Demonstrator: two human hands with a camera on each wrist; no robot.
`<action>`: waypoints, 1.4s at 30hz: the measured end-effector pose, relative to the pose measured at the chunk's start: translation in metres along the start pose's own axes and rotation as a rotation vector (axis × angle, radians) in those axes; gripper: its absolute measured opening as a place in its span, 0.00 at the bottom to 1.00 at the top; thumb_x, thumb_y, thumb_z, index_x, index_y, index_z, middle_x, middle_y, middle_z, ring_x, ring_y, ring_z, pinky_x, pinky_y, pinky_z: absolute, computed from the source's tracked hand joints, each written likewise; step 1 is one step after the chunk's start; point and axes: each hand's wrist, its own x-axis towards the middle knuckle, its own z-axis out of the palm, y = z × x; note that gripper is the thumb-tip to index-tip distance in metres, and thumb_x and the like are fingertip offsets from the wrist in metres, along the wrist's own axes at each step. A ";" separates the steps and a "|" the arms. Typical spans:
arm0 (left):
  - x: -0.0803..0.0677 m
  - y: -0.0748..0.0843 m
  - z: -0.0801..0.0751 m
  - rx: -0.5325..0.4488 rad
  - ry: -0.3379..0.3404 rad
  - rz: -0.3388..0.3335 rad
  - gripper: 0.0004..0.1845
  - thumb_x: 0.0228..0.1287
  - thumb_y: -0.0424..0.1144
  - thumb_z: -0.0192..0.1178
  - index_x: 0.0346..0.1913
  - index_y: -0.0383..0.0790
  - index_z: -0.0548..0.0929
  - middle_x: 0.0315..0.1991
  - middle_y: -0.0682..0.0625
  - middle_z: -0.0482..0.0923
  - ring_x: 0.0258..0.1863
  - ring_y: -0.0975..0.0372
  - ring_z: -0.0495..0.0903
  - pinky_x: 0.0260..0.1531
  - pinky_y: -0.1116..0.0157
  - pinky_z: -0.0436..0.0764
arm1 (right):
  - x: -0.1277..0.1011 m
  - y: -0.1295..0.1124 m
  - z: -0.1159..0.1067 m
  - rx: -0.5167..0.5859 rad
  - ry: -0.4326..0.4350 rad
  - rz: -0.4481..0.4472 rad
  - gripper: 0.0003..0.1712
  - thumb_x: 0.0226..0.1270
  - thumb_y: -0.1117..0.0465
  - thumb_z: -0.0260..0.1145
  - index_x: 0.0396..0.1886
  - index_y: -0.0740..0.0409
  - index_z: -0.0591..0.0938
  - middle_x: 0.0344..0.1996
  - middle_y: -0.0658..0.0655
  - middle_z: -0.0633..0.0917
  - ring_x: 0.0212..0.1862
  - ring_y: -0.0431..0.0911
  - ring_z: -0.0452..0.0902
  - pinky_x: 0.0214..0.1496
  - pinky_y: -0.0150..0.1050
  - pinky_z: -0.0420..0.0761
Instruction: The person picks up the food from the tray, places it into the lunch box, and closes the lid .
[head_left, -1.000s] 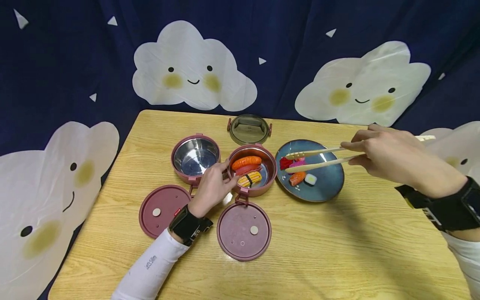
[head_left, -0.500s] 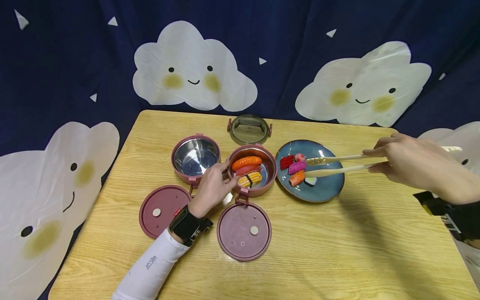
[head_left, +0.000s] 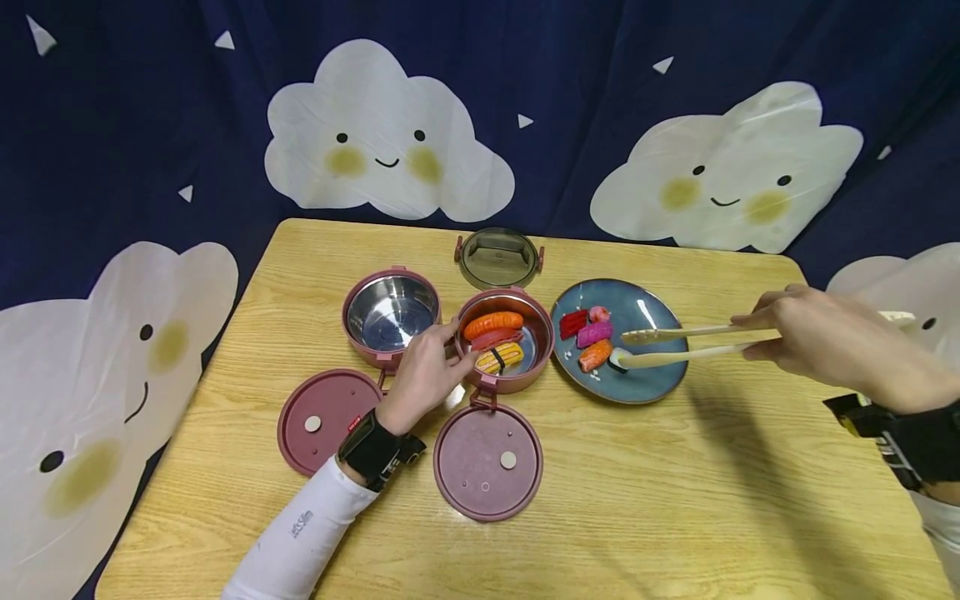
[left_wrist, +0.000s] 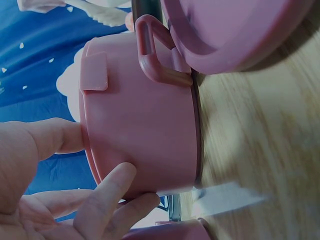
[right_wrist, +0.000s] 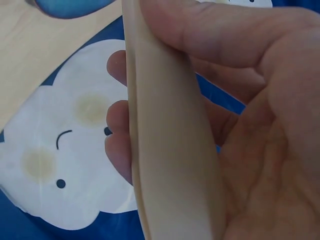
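My right hand [head_left: 813,337] grips wooden tongs [head_left: 686,343], whose tips reach over the blue plate [head_left: 648,371] next to a white roll [head_left: 618,358]. The same tongs [right_wrist: 165,150] fill the right wrist view, under my thumb. The plate also carries a red piece [head_left: 573,322], a pink piece [head_left: 594,334] and an orange piece [head_left: 594,356]. My left hand [head_left: 423,375] holds the side of the middle pink container [head_left: 542,346], which holds salmon sushi [head_left: 492,323] and egg sushi [head_left: 499,357]. In the left wrist view my fingers [left_wrist: 107,192] curl round that container's wall [left_wrist: 145,135].
An empty pink container [head_left: 390,312] stands to the left. Two pink lids [head_left: 326,421] [head_left: 487,461] lie in front on the wooden table [head_left: 675,500]. A grey-green lid [head_left: 498,259] lies at the back. A dark blue cloud-print curtain hangs behind.
My right hand has drawn back to the right and lowered, taking the tong tips from the plate's left side to beside the white roll. The left hand has stayed on the container.
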 end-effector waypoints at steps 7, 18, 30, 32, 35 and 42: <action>0.000 0.000 0.000 -0.001 -0.001 -0.003 0.35 0.67 0.39 0.73 0.72 0.27 0.74 0.61 0.32 0.83 0.53 0.49 0.87 0.46 0.58 0.91 | 0.001 0.003 0.009 0.004 0.021 -0.018 0.23 0.54 0.56 0.85 0.50 0.58 0.92 0.40 0.54 0.90 0.35 0.47 0.78 0.24 0.39 0.75; 0.000 -0.001 0.000 -0.003 0.000 0.006 0.35 0.67 0.39 0.72 0.72 0.27 0.74 0.61 0.31 0.83 0.54 0.49 0.87 0.44 0.60 0.91 | 0.004 0.002 0.013 0.001 0.045 -0.032 0.23 0.53 0.56 0.85 0.49 0.57 0.93 0.39 0.54 0.90 0.35 0.47 0.78 0.23 0.40 0.74; 0.000 -0.001 0.001 -0.007 -0.005 -0.003 0.35 0.67 0.39 0.72 0.73 0.28 0.74 0.61 0.31 0.82 0.54 0.49 0.87 0.44 0.59 0.91 | 0.005 0.000 0.010 -0.036 0.072 -0.048 0.19 0.54 0.58 0.84 0.46 0.56 0.93 0.39 0.54 0.91 0.37 0.50 0.81 0.23 0.38 0.73; 0.001 -0.001 0.001 -0.005 -0.007 -0.004 0.35 0.67 0.39 0.72 0.73 0.28 0.74 0.62 0.31 0.82 0.54 0.49 0.87 0.44 0.60 0.91 | 0.004 0.000 0.008 -0.047 0.068 -0.044 0.19 0.54 0.58 0.84 0.46 0.56 0.93 0.39 0.54 0.91 0.36 0.48 0.80 0.22 0.36 0.71; 0.001 -0.001 0.001 -0.005 -0.008 -0.003 0.35 0.67 0.39 0.72 0.72 0.27 0.74 0.62 0.31 0.82 0.54 0.49 0.87 0.44 0.60 0.91 | 0.003 -0.001 0.005 -0.053 0.068 -0.037 0.19 0.53 0.59 0.84 0.46 0.56 0.94 0.38 0.53 0.91 0.36 0.48 0.79 0.22 0.34 0.69; 0.000 -0.001 0.000 -0.007 -0.003 0.003 0.35 0.67 0.39 0.72 0.73 0.27 0.74 0.62 0.31 0.82 0.54 0.49 0.88 0.44 0.60 0.91 | 0.001 -0.003 -0.005 -0.071 0.092 -0.031 0.18 0.52 0.60 0.85 0.44 0.57 0.94 0.38 0.56 0.91 0.37 0.50 0.80 0.24 0.38 0.74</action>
